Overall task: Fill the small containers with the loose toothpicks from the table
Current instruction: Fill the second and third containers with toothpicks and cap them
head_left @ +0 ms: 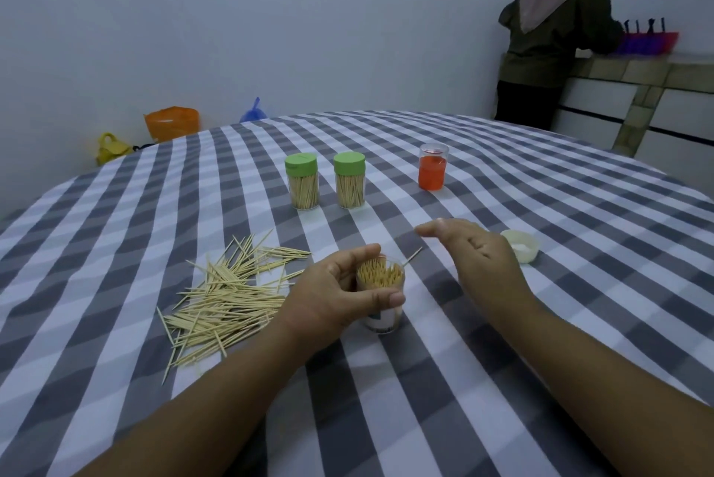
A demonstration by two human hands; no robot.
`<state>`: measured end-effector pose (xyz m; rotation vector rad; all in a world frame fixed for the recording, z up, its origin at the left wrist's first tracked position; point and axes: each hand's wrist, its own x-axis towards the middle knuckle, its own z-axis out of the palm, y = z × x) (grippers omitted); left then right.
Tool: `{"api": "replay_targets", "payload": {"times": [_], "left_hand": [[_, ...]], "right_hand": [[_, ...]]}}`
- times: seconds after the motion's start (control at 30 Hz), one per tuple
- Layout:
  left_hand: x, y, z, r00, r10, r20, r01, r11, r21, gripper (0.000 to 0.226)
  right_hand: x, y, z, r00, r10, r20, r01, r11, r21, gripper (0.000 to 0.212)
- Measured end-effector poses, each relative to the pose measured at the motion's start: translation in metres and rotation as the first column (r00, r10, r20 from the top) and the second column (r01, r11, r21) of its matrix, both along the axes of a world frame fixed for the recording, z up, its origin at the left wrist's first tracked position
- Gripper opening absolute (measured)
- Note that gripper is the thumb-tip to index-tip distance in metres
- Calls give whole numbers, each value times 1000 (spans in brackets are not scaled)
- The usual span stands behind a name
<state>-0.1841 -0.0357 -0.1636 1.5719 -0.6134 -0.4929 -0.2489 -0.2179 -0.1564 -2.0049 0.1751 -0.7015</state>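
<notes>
1. Toothpicks (228, 298) lie in a loose heap on the checked bench (502, 380), left of the left hand (336, 298).
2. Its grip curls round an open container (380, 291) packed with toothpicks.
3. Right hand (479, 252) hovers just beside, fingers relaxed, holding nothing.
4. A pale lid (521, 244) lies nearby.
5. Two green-capped containers (326, 180) and an orange jar (432, 167) stand beyond.

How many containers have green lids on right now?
2: the left green-lidded container and the right one stand side by side, upright, beyond the toothpick pile.
</notes>
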Motion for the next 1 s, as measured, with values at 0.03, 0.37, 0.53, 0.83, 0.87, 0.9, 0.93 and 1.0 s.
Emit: {"api": "replay_targets", "payload": {"times": [0.03,0.37,0.53,0.83,0.87,0.9,0.93,1.0], "left_hand": [[-1,-1,0,1000,0,4,0,1000,0,80],[-2,-2,-1,999,-2,32,1,1000,13,64],[-3,-4,-1,1000,14,22,-14,1000,4,62],[-5,-5,2,1000,11,-2,-11,1000,-21,59],[-5,-5,2,1000,8,3,-8,1000,-15,61],[-5,-4,2,1000,6,8,-6,1000,-10,62],[-5,-4,2,1000,5,10,-5,1000,-8,63],[-4,-3,2,1000,3,14,-3,1000,-3,64]], "right_hand": [[2,-7,-1,997,-79,-21,77,995,-56,26],[11,-79,-19,796,-478,-372,351,864,-359,58],[11,-86,-20,788,-497,-362,350,847,-400,60],[9,-71,-9,847,-418,-327,332,898,-289,51],[9,-67,-7,873,-370,-316,316,925,-211,51],[7,-61,-5,901,-312,-301,290,950,-116,54],[6,-54,-3,925,-249,-288,254,967,-20,58],[3,-39,2,958,-140,-249,171,979,109,60]]}}
